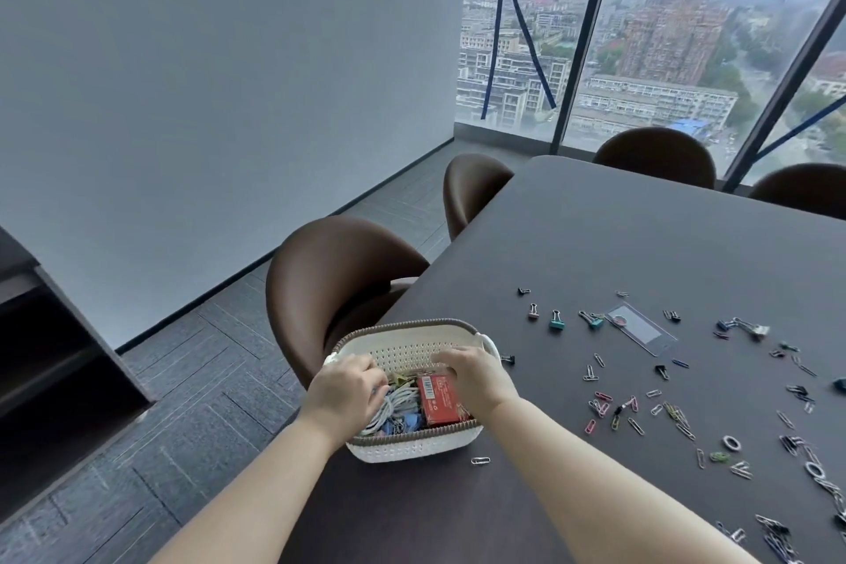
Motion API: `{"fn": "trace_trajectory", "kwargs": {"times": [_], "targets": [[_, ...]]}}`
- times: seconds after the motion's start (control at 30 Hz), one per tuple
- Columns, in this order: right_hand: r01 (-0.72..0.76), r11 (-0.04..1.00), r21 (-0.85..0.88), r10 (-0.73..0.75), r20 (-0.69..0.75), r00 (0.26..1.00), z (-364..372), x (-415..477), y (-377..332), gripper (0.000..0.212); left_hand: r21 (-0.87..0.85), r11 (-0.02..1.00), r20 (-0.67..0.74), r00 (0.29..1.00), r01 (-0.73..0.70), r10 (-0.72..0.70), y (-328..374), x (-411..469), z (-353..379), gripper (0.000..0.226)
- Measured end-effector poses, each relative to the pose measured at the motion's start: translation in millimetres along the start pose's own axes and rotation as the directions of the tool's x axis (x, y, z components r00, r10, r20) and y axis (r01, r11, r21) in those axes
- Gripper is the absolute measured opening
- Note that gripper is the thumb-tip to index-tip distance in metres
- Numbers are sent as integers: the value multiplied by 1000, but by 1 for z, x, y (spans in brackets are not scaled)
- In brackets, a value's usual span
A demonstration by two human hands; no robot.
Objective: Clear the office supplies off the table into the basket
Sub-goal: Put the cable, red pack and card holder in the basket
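Observation:
A white perforated basket with a brown rim sits at the table's left edge. Inside lie a red box, a coiled white cable and several binder clips. Both my hands reach down into it. My left hand hovers over the cable, fingers curled downward; whether it holds anything is hidden. My right hand rests on the top of the red box, fingers bent over its far end. Scattered paper clips and binder clips lie on the dark table to the right.
A clear plastic ruler lies among the clips. One paper clip sits just in front of the basket. Brown chairs stand along the table's left and far sides. A dark cabinet is at the left. Large windows lie beyond.

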State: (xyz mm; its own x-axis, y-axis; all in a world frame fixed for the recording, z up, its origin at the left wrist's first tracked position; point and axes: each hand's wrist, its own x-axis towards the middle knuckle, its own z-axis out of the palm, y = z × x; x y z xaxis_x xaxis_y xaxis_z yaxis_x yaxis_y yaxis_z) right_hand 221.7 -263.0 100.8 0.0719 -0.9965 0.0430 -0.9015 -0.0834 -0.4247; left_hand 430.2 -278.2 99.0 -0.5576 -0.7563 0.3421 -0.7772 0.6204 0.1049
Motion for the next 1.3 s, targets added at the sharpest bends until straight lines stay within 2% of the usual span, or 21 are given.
{"fn": "trace_trajectory", "kwargs": {"times": [0.03,0.1,0.17,0.27,0.3,0.37,0.43,0.5,0.57,0.6,0.67,0.7,0.77,0.8,0.87,0.93,1.07,1.2,1.3], "targets": [[0,1000,9,0,13,1000,-1,-2,4,45,4,1000,-14,1000,-2,2,2,2,2,9],[-12,1000,17,12,-9,1000,-6,-7,11,34,-14,1000,-26,1000,3,-4,6,7,7,11],[-10,1000,-9,9,-94,996,-11,-16,20,18,-39,999,-12,1000,4,-4,14,12,14,15],[-35,999,-14,31,-210,977,-18,-32,39,19,-70,997,-31,999,-36,34,36,21,22,11],[-49,999,-15,45,-228,973,-20,-38,48,19,-84,994,-62,996,-66,61,45,26,25,4],[-83,996,-37,72,-244,967,-25,-50,70,21,-119,983,-114,986,-137,124,70,37,28,21],[-184,980,-75,166,-200,966,-32,-64,93,29,-143,952,-161,956,-269,246,101,43,36,23],[-304,946,-113,289,-132,948,-34,-79,118,37,-217,884,-130,910,-414,394,137,37,56,26],[-398,907,-138,388,-94,917,-31,-96,140,41,-262,867,48,891,-425,451,166,19,86,38],[-424,893,-148,418,-75,905,-29,-105,149,43,-239,905,188,897,-353,400,174,11,98,49],[-454,875,-167,456,-24,889,-24,-124,166,45,-124,981,383,904,-150,187,176,-2,122,75],[-465,869,-169,471,-3,882,-21,-132,173,46,-99,993,455,884,-67,105,174,-6,133,90],[-490,856,-163,499,15,867,-15,-148,185,48,-67,996,620,784,63,-8,170,-11,145,117],[-501,852,-155,510,21,860,-12,-155,190,48,-39,995,655,754,92,-44,170,-10,151,122],[-516,847,-132,525,44,850,-6,-167,197,48,-2,989,670,735,148,-109,172,-5,155,114],[-524,844,-116,533,70,843,0,-178,203,48,8,983,650,746,181,-142,178,1,158,104],[-543,834,-95,551,120,826,10,-194,213,54,-56,983,638,764,172,-97,192,19,167,100],[-514,840,-172,541,189,820,15,-200,220,78,50,981,641,747,189,-177,195,40,177,91],[-480,840,-253,533,220,817,19,-195,225,91,131,971,636,734,203,-239,196,50,183,93]]}}
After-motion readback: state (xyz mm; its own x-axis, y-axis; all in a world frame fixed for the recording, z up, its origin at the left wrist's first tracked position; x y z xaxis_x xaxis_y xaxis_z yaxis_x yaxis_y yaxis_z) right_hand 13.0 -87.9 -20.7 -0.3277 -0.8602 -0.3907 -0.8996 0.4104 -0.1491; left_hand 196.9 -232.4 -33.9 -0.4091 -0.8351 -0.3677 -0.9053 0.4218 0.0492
